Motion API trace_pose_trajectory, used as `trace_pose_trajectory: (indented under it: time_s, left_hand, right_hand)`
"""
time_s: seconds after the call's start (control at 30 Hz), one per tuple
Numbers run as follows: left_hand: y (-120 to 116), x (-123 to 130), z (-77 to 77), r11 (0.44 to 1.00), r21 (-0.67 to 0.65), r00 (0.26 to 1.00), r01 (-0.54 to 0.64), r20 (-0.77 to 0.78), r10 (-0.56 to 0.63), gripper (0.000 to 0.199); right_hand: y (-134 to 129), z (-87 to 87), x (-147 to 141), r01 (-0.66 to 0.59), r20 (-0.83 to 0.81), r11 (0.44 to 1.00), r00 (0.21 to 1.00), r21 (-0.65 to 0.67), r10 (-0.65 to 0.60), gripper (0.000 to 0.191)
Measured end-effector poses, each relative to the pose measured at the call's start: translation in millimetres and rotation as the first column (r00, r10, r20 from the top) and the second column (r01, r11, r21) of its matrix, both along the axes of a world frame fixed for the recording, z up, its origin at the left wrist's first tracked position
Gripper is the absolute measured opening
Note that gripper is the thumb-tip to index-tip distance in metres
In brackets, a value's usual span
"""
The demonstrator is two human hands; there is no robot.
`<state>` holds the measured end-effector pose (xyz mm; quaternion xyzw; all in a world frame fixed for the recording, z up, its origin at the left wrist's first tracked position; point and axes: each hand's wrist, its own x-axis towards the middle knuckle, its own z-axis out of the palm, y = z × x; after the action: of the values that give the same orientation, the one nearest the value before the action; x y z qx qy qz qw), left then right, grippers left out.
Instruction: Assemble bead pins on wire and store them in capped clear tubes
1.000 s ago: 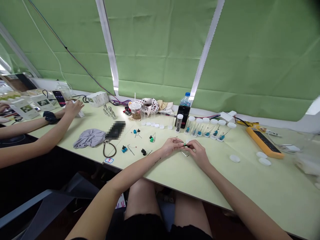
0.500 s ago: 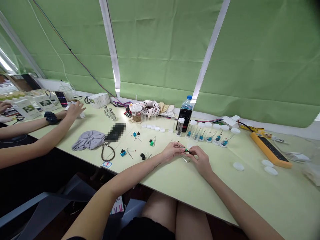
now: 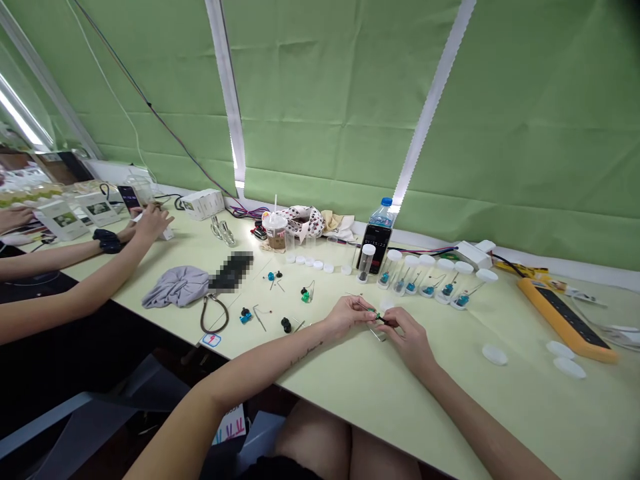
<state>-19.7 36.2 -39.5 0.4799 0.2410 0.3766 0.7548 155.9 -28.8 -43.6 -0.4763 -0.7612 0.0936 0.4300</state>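
View swung left, counter (image 3: 350,393) sliding right in frame, left hand (image 3: 346,315) and right hand (image 3: 409,339) pinching a small green part (image 3: 373,312), near a row of clear tubes (image 3: 425,280)

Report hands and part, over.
Left hand and right hand pinching small green component. White plastic cap just beyond right hand.
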Motion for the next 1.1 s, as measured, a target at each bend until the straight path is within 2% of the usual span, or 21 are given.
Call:
trace_pose_trajectory:
  time_s: [0.13,0.27,0.4,0.6,0.83,1.1]
  left_hand:
    - [-1.7,0.9,-0.5,1.0,0.002,1.0,0.004,-0.006,-0.004,0.041]
    - [-6.4,0.3,4.6,1.0,0.006,0.999,-0.019,0.034,0.019,0.038]
    - [-10.0,-2.4,10.3,0.999,-0.034,1.0,-0.003,0.009,0.003,0.039]
    - [-12.5,-4.4,11.7,0.996,-0.075,0.998,-0.052,0.016,0.053,0.041]
    - [-8.9,-4.5,13.0,0.993,-0.118,1.0,-0.02,0.006,0.021,0.039]
    - [-8.4,-7.1,17.0,0.978,-0.207,0.999,-0.026,0.031,0.033,0.038]
  right_hand:
    - [-1.6,3.5,0.7,-0.001,0.031,1.0,1.0,-0.013,0.002,0.014]
    - [-2.9,6.3,1.0,-0.011,0.068,1.0,0.998,-0.004,0.011,0.011]
    - [-3.2,5.2,-0.4,-0.018,0.097,1.0,0.995,0.012,0.017,0.007]
    - [0.7,3.7,-2.8,-0.057,0.161,0.994,0.986,0.094,0.041,0.004]
    - [3.9,2.8,1.4,-0.048,0.124,0.99,0.992,0.132,0.032,0.001]
    - [0.9,6.4,-0.4,-0.022,0.112,0.976,0.994,0.217,-0.003,0.019]
